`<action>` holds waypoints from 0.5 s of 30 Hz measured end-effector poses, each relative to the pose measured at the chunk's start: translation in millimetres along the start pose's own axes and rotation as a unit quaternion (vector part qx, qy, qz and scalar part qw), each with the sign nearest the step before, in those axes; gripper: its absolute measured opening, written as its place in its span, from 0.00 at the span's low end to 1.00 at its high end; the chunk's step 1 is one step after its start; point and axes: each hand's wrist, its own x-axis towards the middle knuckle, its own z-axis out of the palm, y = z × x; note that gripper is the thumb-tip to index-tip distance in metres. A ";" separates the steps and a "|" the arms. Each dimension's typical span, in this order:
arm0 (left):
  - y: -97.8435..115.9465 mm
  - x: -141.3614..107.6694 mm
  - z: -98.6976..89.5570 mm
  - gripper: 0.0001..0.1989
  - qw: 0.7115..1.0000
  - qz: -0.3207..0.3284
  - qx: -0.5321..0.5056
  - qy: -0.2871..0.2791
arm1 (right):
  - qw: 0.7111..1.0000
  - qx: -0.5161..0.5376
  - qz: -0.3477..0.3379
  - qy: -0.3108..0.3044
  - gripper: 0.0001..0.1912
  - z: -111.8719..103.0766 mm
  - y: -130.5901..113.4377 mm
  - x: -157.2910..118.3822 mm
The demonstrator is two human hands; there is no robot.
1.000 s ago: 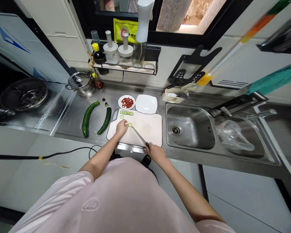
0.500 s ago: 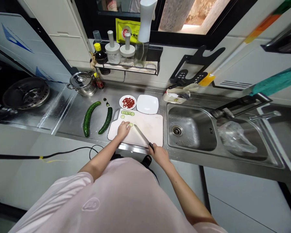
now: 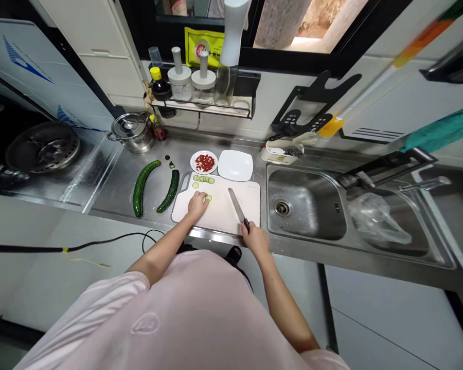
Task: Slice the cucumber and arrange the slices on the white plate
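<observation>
My left hand (image 3: 197, 206) rests on the left part of the white cutting board (image 3: 219, 216), fingers bent and closed at a pale green cucumber slice (image 3: 209, 197). Part of that slice is hidden by the fingertips. The black handle of a kitchen knife (image 3: 237, 206) is in my right hand (image 3: 255, 240), at the board's front right; the blade points away from me, apart from the slice. Along the board's back left edge lies a row of several cucumber slices (image 3: 203, 179), with a single slice (image 3: 195, 185) just in front of it.
Two cucumbers, a long one (image 3: 141, 187) and a shorter one (image 3: 170, 191), lie left of the board. Behind it stand a plate of chopped red pieces (image 3: 204, 162) and a white plate (image 3: 235, 165). A sink (image 3: 306, 205) is at right, a lidded pot (image 3: 131, 132) at back left.
My right hand has moved the knife to the right, away from the slice, and its blade now points more straight ahead. My left hand has shifted only slightly.
</observation>
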 end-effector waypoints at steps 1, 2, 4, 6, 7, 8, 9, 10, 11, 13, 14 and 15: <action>0.2 1.9 0.2 0.11 1.000 -0.010 -0.001 0.000 | 1.000 0.003 -0.001 0.001 0.26 0.9 -0.6 0.5; 0.6 3.9 0.2 0.11 1.000 -0.021 -0.002 -0.002 | 1.000 0.005 -0.001 0.002 0.26 1.7 -1.1 1.0; 1.4 7.8 -0.3 0.09 0.999 -0.039 -0.006 -0.007 | 1.000 0.009 0.001 0.003 0.26 3.0 -1.8 1.9; 2.4 10.7 -0.9 0.08 0.999 -0.048 -0.011 -0.009 | 1.000 0.011 0.004 0.000 0.26 3.9 -2.2 3.0; 2.8 11.6 -1.0 0.08 0.999 -0.051 -0.013 -0.009 | 1.000 0.012 0.005 -0.002 0.26 4.3 -2.3 3.5; 3.2 12.3 -1.0 0.07 0.999 -0.051 -0.016 -0.008 | 1.000 0.013 0.005 -0.003 0.26 4.7 -2.3 4.0; 3.4 12.8 -0.9 0.07 0.999 -0.051 -0.018 -0.006 | 1.000 0.014 0.005 -0.002 0.26 5.3 -2.2 4.5; 3.5 13.1 -0.5 0.06 0.999 -0.050 -0.020 -0.004 | 1.000 0.015 0.003 -0.001 0.26 5.8 -1.9 5.0; 3.5 13.4 -0.1 0.06 0.999 -0.048 -0.022 -0.001 | 1.000 0.015 0.001 0.001 0.26 6.5 -1.6 5.4; 3.1 13.7 1.0 0.05 0.999 -0.043 -0.026 0.007 | 1.000 0.014 0.000 0.006 0.25 8.2 -1.0 6.3; 2.8 13.7 1.4 0.04 0.999 -0.040 -0.027 0.012 | 1.000 0.013 0.000 0.008 0.25 9.0 -0.7 6.7; 2.4 13.7 1.7 0.04 0.999 -0.038 -0.029 0.016 | 1.000 0.012 0.000 0.009 0.25 9.9 -0.5 7.0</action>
